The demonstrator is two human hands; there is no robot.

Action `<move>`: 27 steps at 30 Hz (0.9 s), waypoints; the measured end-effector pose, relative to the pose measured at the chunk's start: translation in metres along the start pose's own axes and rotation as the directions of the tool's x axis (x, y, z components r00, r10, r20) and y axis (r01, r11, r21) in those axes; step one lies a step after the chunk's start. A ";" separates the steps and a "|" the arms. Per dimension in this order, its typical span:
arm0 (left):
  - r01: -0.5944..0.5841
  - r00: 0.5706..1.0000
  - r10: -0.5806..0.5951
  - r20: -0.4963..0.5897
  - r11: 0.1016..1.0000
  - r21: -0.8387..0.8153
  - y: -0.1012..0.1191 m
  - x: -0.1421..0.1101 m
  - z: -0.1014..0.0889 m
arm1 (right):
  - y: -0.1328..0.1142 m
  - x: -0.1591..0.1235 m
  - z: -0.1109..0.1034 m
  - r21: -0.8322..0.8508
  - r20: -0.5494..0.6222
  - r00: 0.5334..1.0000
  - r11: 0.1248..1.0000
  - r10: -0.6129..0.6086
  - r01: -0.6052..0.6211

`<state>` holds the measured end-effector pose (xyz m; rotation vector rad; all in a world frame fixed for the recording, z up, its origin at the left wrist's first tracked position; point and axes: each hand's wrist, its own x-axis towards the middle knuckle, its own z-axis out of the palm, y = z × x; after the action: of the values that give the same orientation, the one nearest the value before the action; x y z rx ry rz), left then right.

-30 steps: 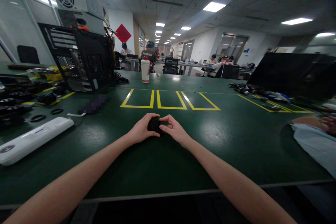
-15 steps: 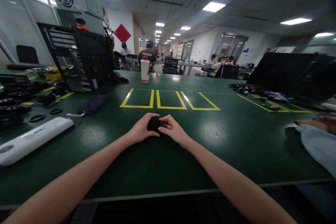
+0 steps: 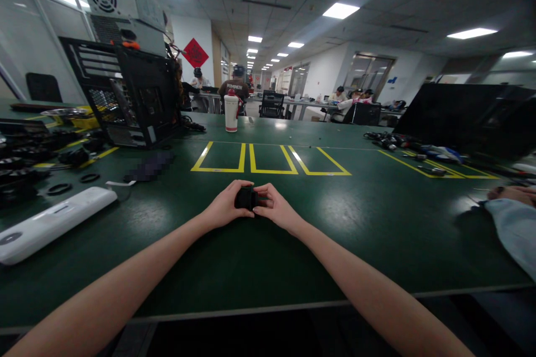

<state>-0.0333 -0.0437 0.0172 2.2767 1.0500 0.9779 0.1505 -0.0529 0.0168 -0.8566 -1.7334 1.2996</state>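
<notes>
Green tabletop [image 3: 268, 268]: left hand [image 3: 224, 204] clasps a black object [image 3: 245, 198], apparently to steady it; right hand [image 3: 280, 209] pinches its side.

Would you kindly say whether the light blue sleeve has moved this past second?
Yes, the light blue sleeve moved toward the picture's right, judged against the yellow tape.

Your left hand [image 3: 226, 201] and right hand [image 3: 277, 206] partly cover the small black object [image 3: 243, 199], too dark for you to identify. The dark item [image 3: 148, 168] on your desk [image 3: 268, 268] is pixelated. The right edge crops the black panel [image 3: 464, 117] and a co-worker's pale blue sleeve [image 3: 511, 228]; your forearms [image 3: 138, 276] run off below.
</notes>
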 end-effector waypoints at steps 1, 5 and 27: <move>0.001 1.000 -0.001 -0.003 1.000 0.002 0.000 0.000 0.000 | 0.000 0.000 0.000 0.002 -0.006 1.000 1.000 0.000 0.000; 0.005 1.000 -0.005 -0.005 1.000 -0.001 -0.003 0.001 0.002 | 0.001 0.001 0.002 0.006 -0.027 1.000 1.000 0.012 -0.012; 0.007 1.000 -0.007 -0.006 1.000 -0.015 -0.002 0.001 0.001 | -0.003 0.002 0.002 0.013 -0.054 0.998 1.000 0.013 -0.012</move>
<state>-0.0333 -0.0421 0.0159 2.2584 1.0492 0.9876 0.1477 -0.0526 0.0195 -0.8886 -1.6780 1.2826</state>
